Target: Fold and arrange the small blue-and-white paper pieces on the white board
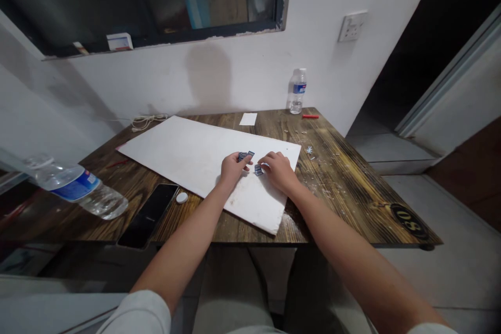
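Over the white board [188, 154], my left hand [234, 168] is closed on a small dark blue-grey piece [246, 156] that pokes out past the thumb. My right hand [277, 169], just to the right, has its fingers bent and closed round the edge of a second small dark piece [259, 169], low over the board. A narrow gap separates the two pieces. Their fine detail is too small to make out.
A large bottle [78, 185] lies at the left, near a black phone [148, 215] and a white cap [182, 198]. At the back are a white card [248, 119], an upright bottle [298, 91] and a red stick [310, 117]. Small scraps [309, 150] lie right of the board.
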Demonstrator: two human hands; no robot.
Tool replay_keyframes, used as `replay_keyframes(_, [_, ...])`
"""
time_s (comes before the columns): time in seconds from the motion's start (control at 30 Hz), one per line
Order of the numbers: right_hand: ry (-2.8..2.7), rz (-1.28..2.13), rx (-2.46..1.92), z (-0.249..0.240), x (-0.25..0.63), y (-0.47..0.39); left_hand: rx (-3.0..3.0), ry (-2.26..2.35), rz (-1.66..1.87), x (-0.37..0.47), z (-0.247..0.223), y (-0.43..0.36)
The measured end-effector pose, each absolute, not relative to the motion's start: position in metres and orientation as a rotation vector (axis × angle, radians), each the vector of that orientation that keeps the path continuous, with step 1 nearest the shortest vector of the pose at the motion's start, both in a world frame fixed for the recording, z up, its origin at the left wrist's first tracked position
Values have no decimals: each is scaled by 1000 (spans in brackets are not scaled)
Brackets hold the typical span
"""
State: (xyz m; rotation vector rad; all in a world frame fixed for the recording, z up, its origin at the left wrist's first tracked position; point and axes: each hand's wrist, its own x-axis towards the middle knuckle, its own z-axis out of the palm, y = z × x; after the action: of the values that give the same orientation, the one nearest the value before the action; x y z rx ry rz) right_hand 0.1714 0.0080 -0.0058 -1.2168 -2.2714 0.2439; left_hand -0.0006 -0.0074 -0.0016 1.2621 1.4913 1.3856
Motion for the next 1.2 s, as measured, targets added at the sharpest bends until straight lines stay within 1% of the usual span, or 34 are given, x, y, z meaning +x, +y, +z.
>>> replay_keyframes(0.3, [-2195, 258, -1196, -9, 172, 11, 1295, 1495, 1366, -2, -5, -6])
replay_keyframes(0.57, [-2036, 352, -1053, -8, 173, 16, 1425, 1427, 1280, -2, -9, -6])
replay_keyframes(0.8, [-2073, 336, -1042, -3, 174, 14, 1481, 1351, 1200, 0, -8, -8])
replay_keyframes(1.03, [-2083, 297, -1160, -4, 173, 13, 1318, 1276, 1330, 4, -9, -9])
replay_keyframes(1.2, [-2169, 261, -1228, -1, 173, 10, 1306, 1353, 1360, 0, -10, -5])
